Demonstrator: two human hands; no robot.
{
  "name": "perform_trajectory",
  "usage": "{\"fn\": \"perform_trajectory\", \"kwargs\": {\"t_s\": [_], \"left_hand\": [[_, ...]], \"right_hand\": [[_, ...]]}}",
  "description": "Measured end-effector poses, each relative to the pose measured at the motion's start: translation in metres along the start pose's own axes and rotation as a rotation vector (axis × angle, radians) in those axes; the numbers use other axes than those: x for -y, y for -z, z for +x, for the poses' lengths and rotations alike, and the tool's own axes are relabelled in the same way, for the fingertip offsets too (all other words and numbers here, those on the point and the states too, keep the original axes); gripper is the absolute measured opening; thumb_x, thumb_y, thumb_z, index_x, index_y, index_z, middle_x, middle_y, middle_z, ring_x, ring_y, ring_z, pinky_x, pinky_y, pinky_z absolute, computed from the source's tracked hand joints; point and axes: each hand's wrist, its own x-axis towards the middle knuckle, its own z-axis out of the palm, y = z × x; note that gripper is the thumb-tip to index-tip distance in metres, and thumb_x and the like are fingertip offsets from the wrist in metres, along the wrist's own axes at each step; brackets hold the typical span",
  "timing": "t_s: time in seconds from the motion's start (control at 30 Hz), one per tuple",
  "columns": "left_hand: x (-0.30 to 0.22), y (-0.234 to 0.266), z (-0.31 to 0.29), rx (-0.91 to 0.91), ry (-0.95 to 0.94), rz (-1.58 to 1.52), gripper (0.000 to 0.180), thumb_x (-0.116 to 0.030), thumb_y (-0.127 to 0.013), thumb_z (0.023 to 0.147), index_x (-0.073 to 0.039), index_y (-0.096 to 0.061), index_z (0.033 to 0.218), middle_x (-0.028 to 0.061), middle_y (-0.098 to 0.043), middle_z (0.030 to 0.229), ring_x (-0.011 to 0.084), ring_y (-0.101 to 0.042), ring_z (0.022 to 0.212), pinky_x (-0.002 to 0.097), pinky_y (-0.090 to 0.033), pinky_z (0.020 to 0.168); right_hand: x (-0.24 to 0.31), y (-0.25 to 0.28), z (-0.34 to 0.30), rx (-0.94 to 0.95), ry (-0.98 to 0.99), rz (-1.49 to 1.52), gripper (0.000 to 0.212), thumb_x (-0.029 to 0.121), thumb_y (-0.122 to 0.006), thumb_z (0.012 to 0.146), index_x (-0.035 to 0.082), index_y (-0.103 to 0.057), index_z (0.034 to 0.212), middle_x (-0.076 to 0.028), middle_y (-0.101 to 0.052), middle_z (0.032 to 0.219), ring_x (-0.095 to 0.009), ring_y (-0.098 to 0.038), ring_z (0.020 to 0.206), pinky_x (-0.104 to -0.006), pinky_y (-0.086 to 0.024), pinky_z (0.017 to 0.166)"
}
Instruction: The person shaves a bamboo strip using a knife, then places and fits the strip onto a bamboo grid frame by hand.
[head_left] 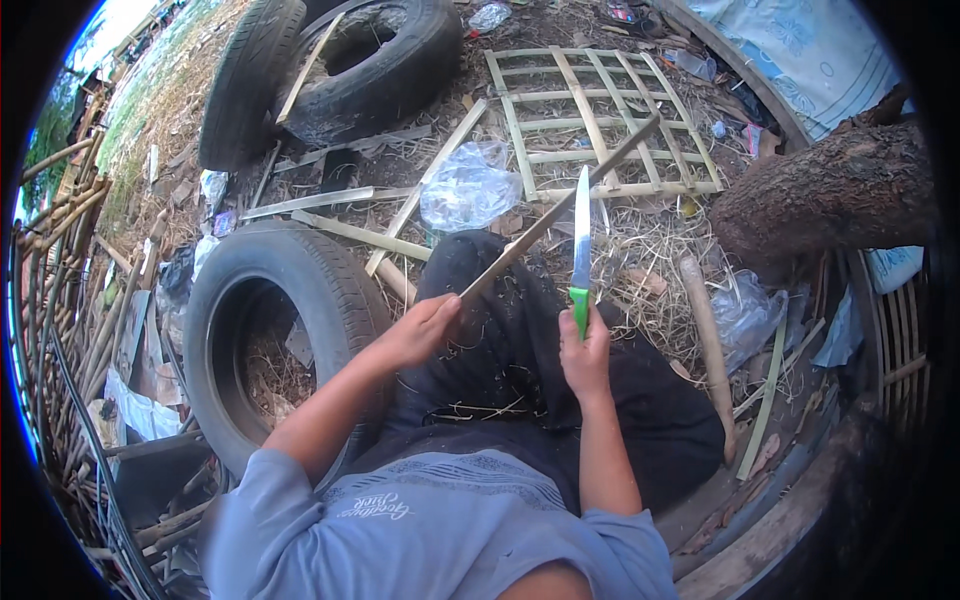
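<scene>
My left hand [428, 328] is closed round the near end of a long, thin bamboo strip [535, 232], which slants up to the right over my knees. In my right hand [586, 352] is a knife [582, 245] with a bright green handle, its blade pointing away from me. The upper part of the blade lies close to the strip; whether they touch I cannot tell. Thin shavings rest on my dark trousers [470, 385]. Beyond my knees a woven bamboo lattice [590, 97] lies on the ground.
A tyre [345, 300] lies by my left leg, and two more tyres [400, 95] are farther off. Loose bamboo slats [365, 237] and a clear plastic bag [470, 185] are strewn ahead. On the right are a thick log [820, 195] and a wooden stick [708, 350]. Bamboo poles [75, 330] line the left.
</scene>
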Motion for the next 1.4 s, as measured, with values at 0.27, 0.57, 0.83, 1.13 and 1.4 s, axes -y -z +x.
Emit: {"fn": "perform_trajectory", "kwargs": {"t_s": [0.27, 0.57, 0.83, 1.13, 1.4], "left_hand": [[-0.035, -0.057, 0.025, 0.182, -0.018, -0.601, 0.035, -0.046, -0.032, 0.102, -0.013, -0.042, 0.101, -0.0010, -0.040, 0.083, 0.0099, -0.039, 0.073, 0.0245, -0.035, 0.072], [-0.065, -0.095, 0.036, 0.239, -0.024, -0.822, 0.030, -0.038, -0.032, 0.104, -0.010, -0.036, 0.113, 0.0080, -0.041, 0.124, 0.0230, -0.064, 0.095, 0.0379, -0.056, 0.080], [-0.060, -0.040, 0.063, -0.167, -0.163, -0.279, 0.059, -0.028, -0.061, 0.092, -0.007, -0.036, 0.141, 0.0093, -0.049, 0.126, 0.0189, -0.044, 0.121, 0.0344, -0.036, 0.101], [-0.105, 0.048, 0.107, -0.089, -0.738, 1.312, 0.059, -0.027, -0.074, 0.075, -0.025, -0.054, 0.130, 0.0126, -0.048, 0.135, 0.0279, -0.029, 0.140, 0.0585, -0.005, 0.116], [-0.091, 0.065, 0.100, 0.271, -0.734, 1.321, 0.038, -0.044, -0.068, 0.082, -0.009, -0.054, 0.075, 0.0044, -0.058, 0.064, 0.0245, -0.063, 0.059, 0.0374, -0.048, 0.053]], "right_hand": [[0.043, -0.009, -0.041, 0.049, 0.087, 0.183, 0.036, 0.009, -0.078, 0.076, 0.005, -0.047, 0.091, -0.005, -0.060, 0.085, -0.011, -0.059, 0.076, -0.0264, -0.050, 0.072], [0.033, -0.014, -0.061, 0.037, 0.010, 0.421, 0.036, -0.011, -0.065, 0.081, 0.007, -0.037, 0.096, -0.018, -0.061, 0.108, -0.020, -0.066, 0.091, -0.0279, -0.056, 0.071], [0.026, 0.023, -0.066, 0.075, -0.026, 0.580, 0.039, -0.011, -0.067, 0.078, 0.010, -0.039, 0.095, -0.019, -0.062, 0.108, -0.022, -0.065, 0.093, -0.0318, -0.055, 0.080], [0.013, 0.041, -0.099, 0.073, -0.105, 0.489, 0.040, -0.012, -0.069, 0.077, 0.008, -0.039, 0.095, -0.022, -0.063, 0.109, -0.019, -0.066, 0.092, -0.0262, -0.057, 0.075], [0.036, 0.092, -0.090, -0.241, 0.145, -0.373, 0.025, -0.001, -0.075, 0.072, 0.001, -0.060, 0.092, -0.010, -0.070, 0.088, -0.018, -0.064, 0.068, -0.0313, -0.049, 0.065]]}}
